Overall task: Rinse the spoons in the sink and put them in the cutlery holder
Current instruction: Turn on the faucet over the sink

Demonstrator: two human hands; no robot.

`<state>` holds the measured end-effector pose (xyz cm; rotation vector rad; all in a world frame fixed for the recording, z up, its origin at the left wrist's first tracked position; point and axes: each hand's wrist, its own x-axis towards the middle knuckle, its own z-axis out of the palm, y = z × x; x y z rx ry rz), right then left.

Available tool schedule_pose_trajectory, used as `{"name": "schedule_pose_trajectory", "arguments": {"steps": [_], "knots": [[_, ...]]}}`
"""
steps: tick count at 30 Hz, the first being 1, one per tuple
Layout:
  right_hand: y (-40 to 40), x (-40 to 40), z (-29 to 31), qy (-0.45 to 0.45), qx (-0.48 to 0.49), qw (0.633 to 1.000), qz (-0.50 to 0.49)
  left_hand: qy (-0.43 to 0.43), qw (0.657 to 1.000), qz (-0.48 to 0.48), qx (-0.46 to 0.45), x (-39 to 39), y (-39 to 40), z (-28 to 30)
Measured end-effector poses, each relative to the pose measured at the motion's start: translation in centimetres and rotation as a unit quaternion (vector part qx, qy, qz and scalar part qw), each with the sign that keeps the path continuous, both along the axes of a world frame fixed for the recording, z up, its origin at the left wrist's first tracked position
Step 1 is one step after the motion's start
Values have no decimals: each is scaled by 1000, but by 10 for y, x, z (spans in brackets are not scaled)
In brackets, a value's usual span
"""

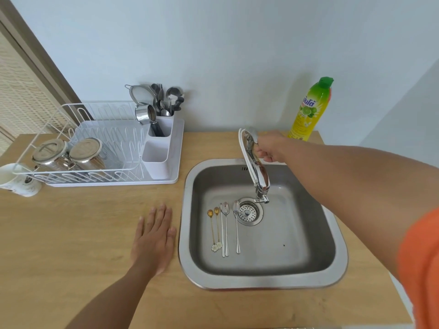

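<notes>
Gripping the faucet handle (252, 138) at upper centre, the right hand (270, 147) may open it too hard; spray could scatter the five spoons (224, 230) lying in the sink (263, 281). Left hand (154, 236) rests flat, fingers straight, lower left; cutlery holder (158, 148) waits upper left.

Home kitchen: sink (187, 236), dish rack (71, 110).

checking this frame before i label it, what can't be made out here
- Head view: the right hand covers the tap handle, so its setting and the grip itself are hidden.
- No water stream can be made out at the spout.
- Whether the five spoons in the sink are dirty: too small.
- Cutlery holder: front compartment's floor hidden by its own wall.
- Mug: cut off by the left edge.
</notes>
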<state>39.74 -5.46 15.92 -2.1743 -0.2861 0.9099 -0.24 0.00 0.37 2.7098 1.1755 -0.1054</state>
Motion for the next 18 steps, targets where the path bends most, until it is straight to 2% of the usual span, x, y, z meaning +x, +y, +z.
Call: {"name": "schedule_pose_trajectory", "arguments": {"steps": [18], "knots": [[-5, -1, 5, -2, -20, 1000, -8, -9, 1000, -5, -6, 0, -2, 3]]}}
